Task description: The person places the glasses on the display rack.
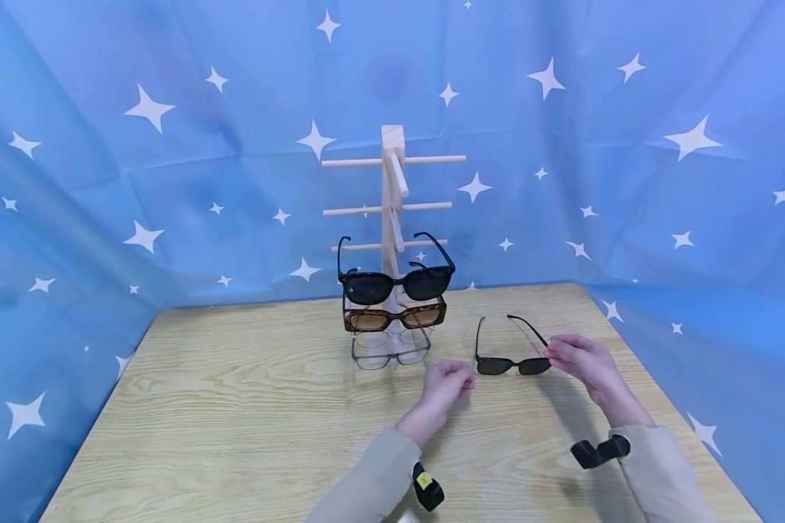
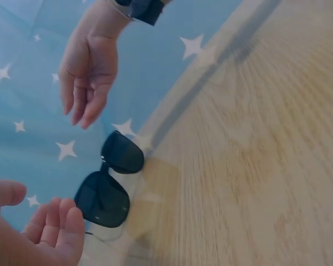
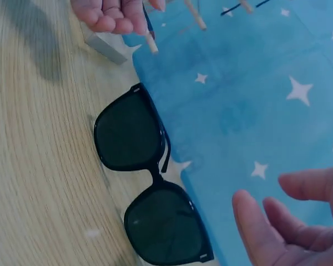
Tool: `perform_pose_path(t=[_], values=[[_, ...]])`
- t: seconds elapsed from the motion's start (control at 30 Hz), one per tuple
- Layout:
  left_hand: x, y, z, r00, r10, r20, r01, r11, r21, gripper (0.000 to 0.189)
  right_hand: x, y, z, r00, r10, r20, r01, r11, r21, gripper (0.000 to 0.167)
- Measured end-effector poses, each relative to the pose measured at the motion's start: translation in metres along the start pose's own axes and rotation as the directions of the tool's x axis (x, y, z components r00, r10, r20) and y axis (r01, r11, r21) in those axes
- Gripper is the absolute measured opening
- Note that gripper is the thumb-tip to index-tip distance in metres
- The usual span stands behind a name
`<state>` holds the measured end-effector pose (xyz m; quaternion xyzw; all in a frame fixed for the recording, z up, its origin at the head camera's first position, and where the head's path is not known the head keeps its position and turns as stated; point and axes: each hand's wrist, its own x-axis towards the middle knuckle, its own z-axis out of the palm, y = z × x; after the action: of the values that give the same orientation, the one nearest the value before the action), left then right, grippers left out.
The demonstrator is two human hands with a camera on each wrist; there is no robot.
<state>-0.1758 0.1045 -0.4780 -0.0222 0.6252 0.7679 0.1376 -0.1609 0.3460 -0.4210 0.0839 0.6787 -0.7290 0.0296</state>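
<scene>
Black sunglasses (image 1: 533,366) with dark lenses rest on the wooden table, temples unfolded and pointing to the back. Just left of their frame is my left hand (image 1: 443,388), its fingers loosely bent. At the opposite end, my right hand (image 1: 585,363) is beside the right hinge. In the left wrist view, the left hand (image 2: 39,241) is close to one lens of the sunglasses (image 2: 102,199) and grips nothing. From the right wrist, thumb and fingers of the right hand (image 3: 299,233) appear spread apart, with a gap to the sunglasses (image 3: 166,224).
Left of the sunglasses stands a wooden display rack (image 1: 393,142) with crossing pegs. It bears black sunglasses (image 1: 369,288), tortoiseshell sunglasses (image 1: 369,320) and clear-lensed glasses (image 1: 373,362) lower down. A blue starred cloth (image 1: 235,181) hangs behind the table (image 1: 235,407).
</scene>
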Motion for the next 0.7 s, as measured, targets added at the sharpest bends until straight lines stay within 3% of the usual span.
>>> perform_pose_path(t=[0.13,0.37,0.53,0.7], values=[[0.008,-0.002,0.009,0.996,0.032,-0.086,-0.031,0.999,0.018,0.010,0.003,0.002,-0.005,0.999,0.003,-0.032,-0.005,0.998,-0.062,0.007],[0.020,0.000,0.018,0.980,0.044,-0.196,-0.024,0.994,0.106,0.012,0.007,0.004,-0.010,0.997,-0.008,-0.078,-0.003,0.991,-0.134,0.033],[0.027,0.001,0.021,0.976,0.030,-0.217,0.006,0.987,0.163,0.014,0.011,0.008,-0.014,0.995,-0.001,-0.099,-0.021,0.977,-0.213,0.055],[0.033,0.001,0.022,0.978,0.002,-0.207,0.035,0.984,0.174,0.018,0.014,0.012,-0.017,0.994,0.012,-0.108,-0.038,0.972,-0.233,0.056]])
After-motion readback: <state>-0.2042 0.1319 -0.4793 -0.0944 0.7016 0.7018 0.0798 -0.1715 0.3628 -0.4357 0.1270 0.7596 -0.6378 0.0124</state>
